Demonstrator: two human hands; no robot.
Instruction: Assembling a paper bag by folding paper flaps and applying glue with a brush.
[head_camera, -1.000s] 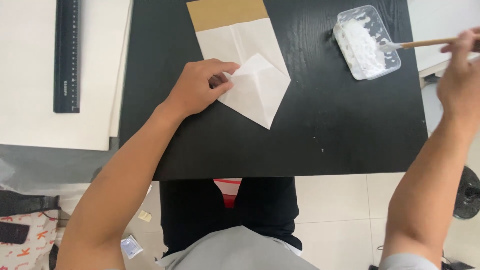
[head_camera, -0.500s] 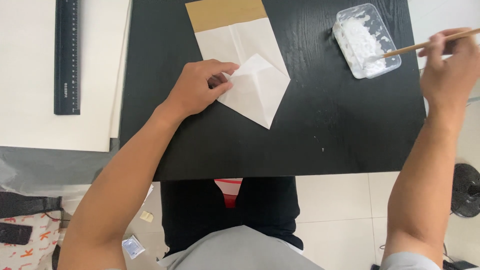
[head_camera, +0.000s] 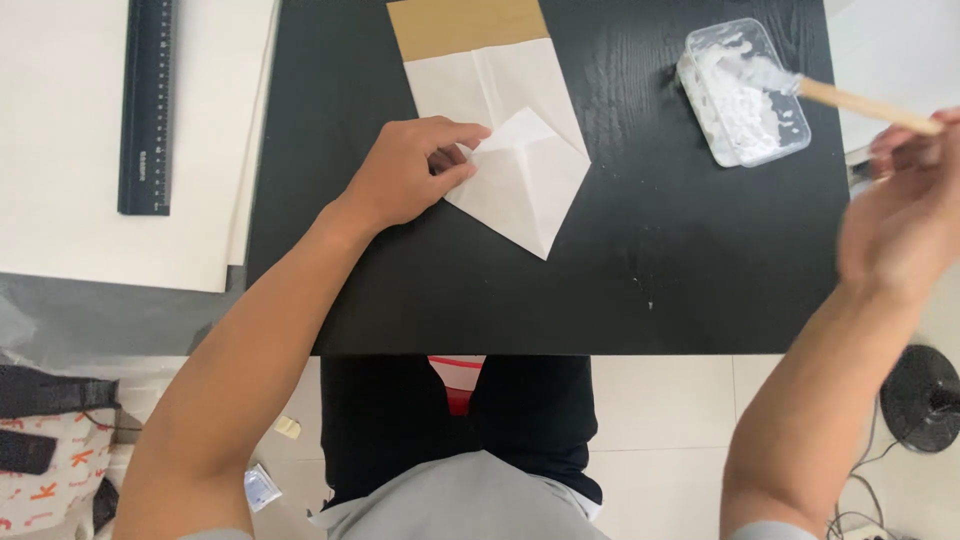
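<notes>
1. Since the earlier frames the right hand (head_camera: 900, 215) has swung the brush (head_camera: 850, 100) so its bristle end sits in the plastic tub (head_camera: 745, 95); the left hand (head_camera: 410, 175) hasn't budged.
2. Right hand: fingers curled round the wooden handle near its far end. It looks blurred, so the exact grip is hard to read.
3. Left hand: half open, fingertips pressing flat on the folded white paper (head_camera: 520, 175), pinning its left corner to the black table (head_camera: 640, 280).
4. To load well, I'd say dip lightly and wipe the excess on the tub rim, keeping the paper pinned so the folds stay put.
5. Paper lies mid-table, at 12 o'clock from the person; the tub sits at 2 o'clock, well apart from it.
6. Paper is thin, crisp and creased into a pointed flap, with a brown kraft band (head_camera: 465, 25) on top. The tub is clear with a thick white paste. A dark ruler (head_camera: 147, 105) rests on white sheets (head_camera: 60, 200) at 10 o'clock.
</notes>
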